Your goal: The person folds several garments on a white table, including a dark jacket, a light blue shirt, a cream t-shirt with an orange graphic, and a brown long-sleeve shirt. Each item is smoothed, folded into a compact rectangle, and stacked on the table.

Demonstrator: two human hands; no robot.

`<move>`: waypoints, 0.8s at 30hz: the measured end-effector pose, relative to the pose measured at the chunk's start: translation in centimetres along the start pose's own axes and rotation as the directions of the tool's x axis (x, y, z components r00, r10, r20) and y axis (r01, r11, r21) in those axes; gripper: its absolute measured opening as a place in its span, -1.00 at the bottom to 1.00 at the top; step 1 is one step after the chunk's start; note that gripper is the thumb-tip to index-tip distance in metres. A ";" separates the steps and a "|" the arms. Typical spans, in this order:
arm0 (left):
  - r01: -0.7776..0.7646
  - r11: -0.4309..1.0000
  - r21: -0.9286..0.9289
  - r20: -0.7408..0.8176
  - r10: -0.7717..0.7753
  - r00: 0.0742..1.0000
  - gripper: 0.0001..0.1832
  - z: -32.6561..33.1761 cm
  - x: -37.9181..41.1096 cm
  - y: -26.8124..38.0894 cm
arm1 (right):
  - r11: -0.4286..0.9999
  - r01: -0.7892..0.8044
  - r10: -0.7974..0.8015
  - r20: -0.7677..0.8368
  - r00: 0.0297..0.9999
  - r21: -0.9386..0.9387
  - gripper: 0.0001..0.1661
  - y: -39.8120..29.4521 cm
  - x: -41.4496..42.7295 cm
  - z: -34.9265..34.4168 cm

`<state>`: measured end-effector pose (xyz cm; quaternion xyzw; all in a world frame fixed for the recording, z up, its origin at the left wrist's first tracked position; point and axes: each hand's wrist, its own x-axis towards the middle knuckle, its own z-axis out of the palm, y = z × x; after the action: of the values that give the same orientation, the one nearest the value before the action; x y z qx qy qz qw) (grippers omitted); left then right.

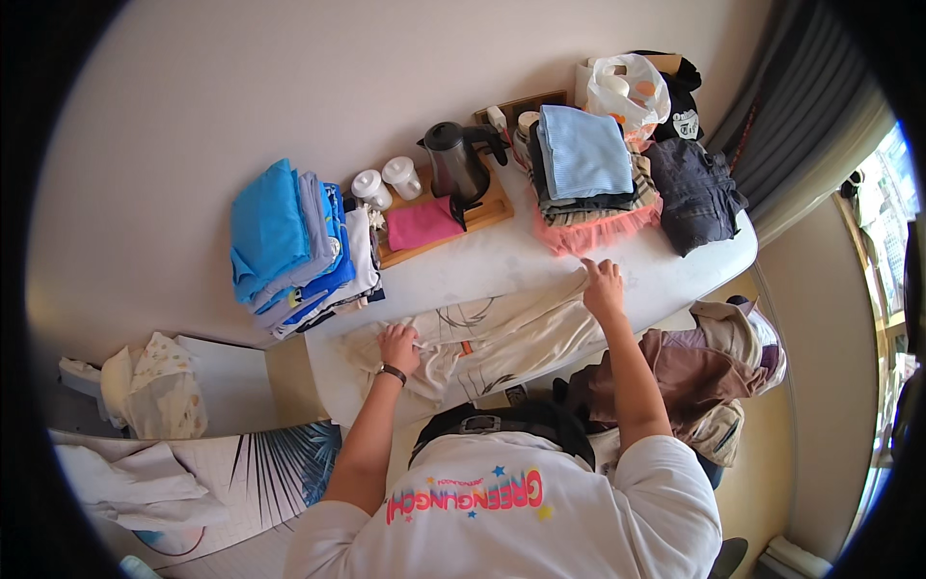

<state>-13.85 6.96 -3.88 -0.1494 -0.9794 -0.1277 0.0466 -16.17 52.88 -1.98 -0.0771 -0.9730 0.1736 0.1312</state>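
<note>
A cream garment (506,333) with dark line drawings and a small orange patch lies spread on the white table (499,271). My left hand (399,349), with a dark band on its wrist, presses on the bunched left part of the cloth. At the garment's far right corner, my right hand (602,286) pinches the fabric edge between thumb and fingers. Beyond my left hand stands a tall stack of folded clothes (271,224), blue on top. Past my right hand sits another folded stack, with a light blue ribbed garment (584,152) on top and pink tulle (589,228) below.
Against the wall, a wooden tray (495,206) holds an electric kettle (456,163), two lidded white mugs (383,184) and a pink cloth (423,223). A dark folded garment (694,195) and a plastic bag (628,94) stand at right. Brown clothes (673,362) are heaped below the table's right side.
</note>
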 end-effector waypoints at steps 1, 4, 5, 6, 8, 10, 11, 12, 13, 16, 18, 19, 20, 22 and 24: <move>0.015 1.000 0.011 0.039 -0.016 0.999 -0.78 0.3 0.1 0.0 | 0.998 0.041 -0.039 0.043 0.998 -0.052 -0.45 -0.4 0.0 0.1; 0.041 0.999 0.026 0.124 -0.044 0.991 -0.78 1.1 0.6 -0.1 | 0.971 0.188 -0.174 0.105 0.979 -0.147 -0.60 -0.1 0.1 1.3; 0.039 0.999 0.020 0.130 -0.042 0.991 -0.79 1.0 0.9 -0.2 | 0.985 0.124 -0.097 0.206 0.974 -0.119 -0.65 0.7 0.4 1.9; 0.046 0.999 0.019 0.134 -0.048 0.990 -0.80 0.8 1.0 -0.6 | 0.994 0.063 -0.032 0.308 0.951 -0.091 -0.70 0.6 1.3 1.9; 0.094 0.995 -0.018 -0.026 -0.095 0.995 -0.83 -0.3 2.0 -0.3 | 1.000 0.008 -0.007 0.382 0.924 0.000 -0.81 0.7 2.9 0.9; 0.147 0.989 0.007 -0.133 -0.145 0.980 -0.85 -1.5 2.4 -0.6 | 0.988 0.080 -0.133 0.483 0.865 0.128 -0.71 -0.2 4.6 -1.3; 0.167 0.986 -0.001 -0.155 -0.165 0.974 -0.84 -1.9 2.5 -0.9 | 0.975 0.110 -0.198 0.523 0.829 0.194 -0.65 -0.6 5.5 -2.0; 0.174 0.985 -0.013 -0.183 -0.173 0.968 -0.84 -2.4 3.3 -0.8 | 0.963 0.137 -0.240 0.511 0.826 0.231 -0.52 0.0 6.3 -2.3; 0.198 0.980 -0.019 -0.210 -0.198 0.957 -0.84 -2.7 3.3 -1.3 | 0.965 0.105 -0.225 0.559 0.798 0.238 -0.49 -1.2 7.0 -3.4; 0.195 0.981 0.019 -0.236 -0.185 0.954 -0.83 -2.7 3.7 -1.6 | 0.974 -0.006 -0.151 0.663 0.733 0.228 -0.43 -3.0 8.9 -6.6; 0.198 0.980 0.027 -0.236 -0.186 0.954 -0.84 -2.7 4.1 -1.4 | 0.984 0.049 -0.131 0.504 0.853 0.172 -0.46 -1.9 9.4 -5.3; 0.206 0.979 0.012 -0.227 -0.198 0.954 -0.85 -2.5 4.3 -1.5 | 0.988 0.073 -0.125 0.415 0.901 0.139 -0.47 -1.2 9.7 -4.2; 0.211 0.978 -0.006 -0.217 -0.207 0.954 -0.86 -2.1 4.7 -1.5 | 0.989 0.103 -0.128 0.248 0.960 0.109 -0.59 -0.8 9.6 -2.7; 0.244 0.958 -0.148 -0.313 -0.279 0.908 -0.88 -1.8 4.9 -2.0 | 0.969 -0.084 0.106 -0.084 0.991 0.233 -0.70 -3.1 9.8 -0.9; 0.225 0.949 -0.218 -0.436 -0.302 0.848 -0.87 -1.7 4.9 -2.1 | 0.909 -0.071 0.231 -0.355 0.906 0.410 -0.81 -5.4 9.6 0.6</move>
<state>-19.05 5.91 -2.14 0.0184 -0.9375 -0.2425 0.2491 -26.09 49.56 1.59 -0.1597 -0.8632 0.3530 0.3237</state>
